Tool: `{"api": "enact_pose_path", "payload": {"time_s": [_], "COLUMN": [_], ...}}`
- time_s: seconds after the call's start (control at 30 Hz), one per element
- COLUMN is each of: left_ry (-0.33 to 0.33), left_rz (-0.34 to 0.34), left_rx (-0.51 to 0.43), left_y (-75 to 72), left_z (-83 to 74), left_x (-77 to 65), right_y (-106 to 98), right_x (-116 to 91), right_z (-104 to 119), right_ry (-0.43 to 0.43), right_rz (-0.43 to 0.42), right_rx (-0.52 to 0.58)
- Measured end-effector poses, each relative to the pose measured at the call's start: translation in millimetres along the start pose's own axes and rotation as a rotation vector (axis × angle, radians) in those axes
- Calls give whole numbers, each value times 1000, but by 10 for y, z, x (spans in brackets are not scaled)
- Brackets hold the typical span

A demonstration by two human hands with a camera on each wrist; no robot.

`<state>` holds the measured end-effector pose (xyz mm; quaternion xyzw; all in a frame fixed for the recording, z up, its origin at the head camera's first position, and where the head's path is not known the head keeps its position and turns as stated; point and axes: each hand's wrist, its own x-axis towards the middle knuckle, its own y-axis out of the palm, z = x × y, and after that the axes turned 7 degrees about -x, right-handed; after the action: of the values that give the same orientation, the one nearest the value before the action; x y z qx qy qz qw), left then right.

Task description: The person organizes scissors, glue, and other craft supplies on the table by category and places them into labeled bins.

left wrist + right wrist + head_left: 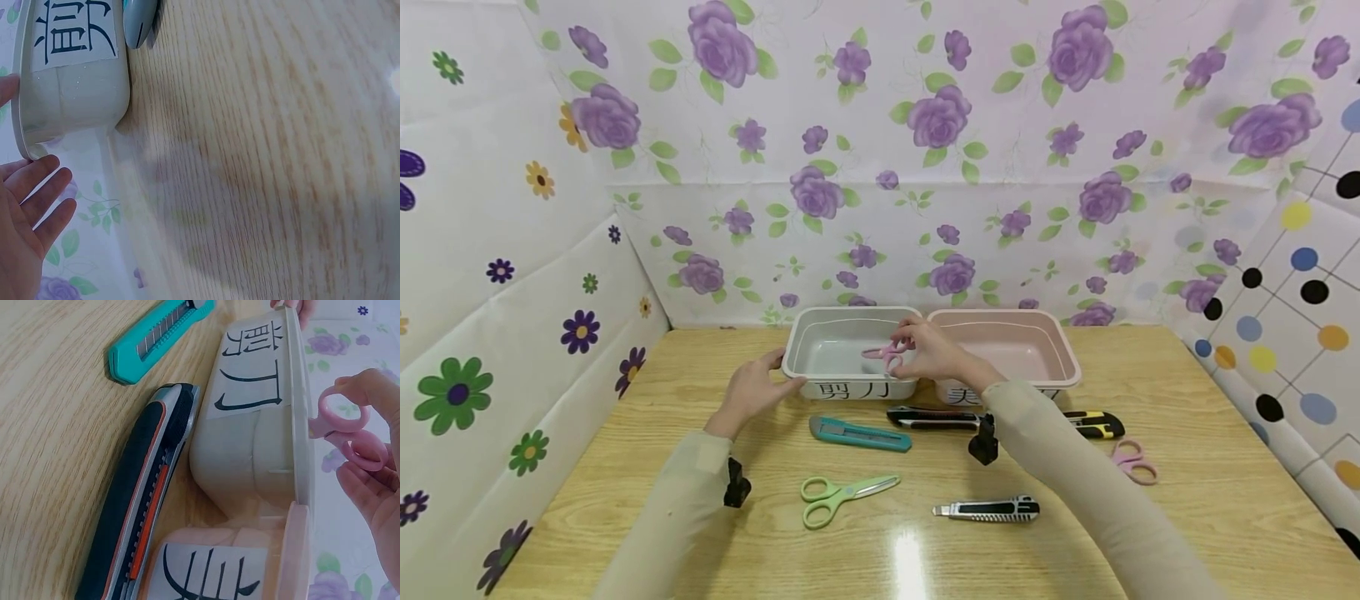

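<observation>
My right hand (928,350) is over the grey bin (850,389), gripping pink scissors (891,357) by their handles. In the right wrist view, the scissors' handle loops (344,412) show beside the bin's rim, with fingers at both loops; the rim hides the blades there. My left hand (756,390) is at the left end of the same bin, thumb on the front rim and fairly straight fingers touching the side rim. The left wrist view shows those fingers (47,187) spread at the rim's corner. Black characters on a white label mark the bin's front.
A pink bin (1067,367) adjoins on the right. In front lie a teal cutter (860,434), a black cutter (932,417), a yellow-black cutter (1097,425) partly behind the right sleeve, green scissors (842,497), a silver-black cutter (988,509) and other pink scissors (1133,462).
</observation>
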<state>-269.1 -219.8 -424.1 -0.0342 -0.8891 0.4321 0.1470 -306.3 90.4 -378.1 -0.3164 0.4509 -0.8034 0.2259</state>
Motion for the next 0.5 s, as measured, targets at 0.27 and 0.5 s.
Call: {"api": "enact_pose_path", "payload": {"time_s": [0.27, 0.5], "left_ry": [7, 9], "left_rz": [-9, -10], "left_rx": [3, -12], "left_y": [-10, -1], "left_z": [-21, 11], "left_x": [0, -2], "right_y": [75, 142], "right_x": [45, 63], "right_z": [-33, -34], "right_ry": [17, 36], "right_rz": [7, 17], "right_rx": [38, 29]}}
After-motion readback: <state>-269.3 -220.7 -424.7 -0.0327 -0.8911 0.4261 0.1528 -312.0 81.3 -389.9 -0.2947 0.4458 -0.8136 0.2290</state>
